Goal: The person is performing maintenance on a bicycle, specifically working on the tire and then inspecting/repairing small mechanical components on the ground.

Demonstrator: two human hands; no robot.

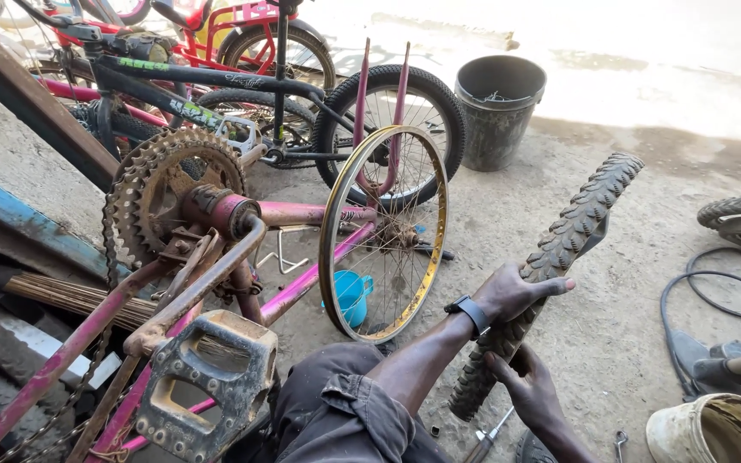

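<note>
Both my hands hold a black knobby bicycle tyre [578, 221] that runs from the upper right down toward my lap. With a dark watch on its wrist, my left hand [515, 293] wraps over the tyre's tread near the lower part. Just below, my right hand [528, 387] grips the tyre's lower edge from underneath. To the left stands a bare gold wheel rim [334, 214] with spokes, mounted in the pink fork of an upturned pink bicycle [306, 212].
A rusty chainring [165, 176] and a worn pedal [207, 381] are near left. A blue cup [352, 296] lies behind the rim. A black bucket [497, 116] stands farther back, a dirty white bucket [713, 429] and black hose [713, 287] at right. More bicycles [216, 77] crowd the top left.
</note>
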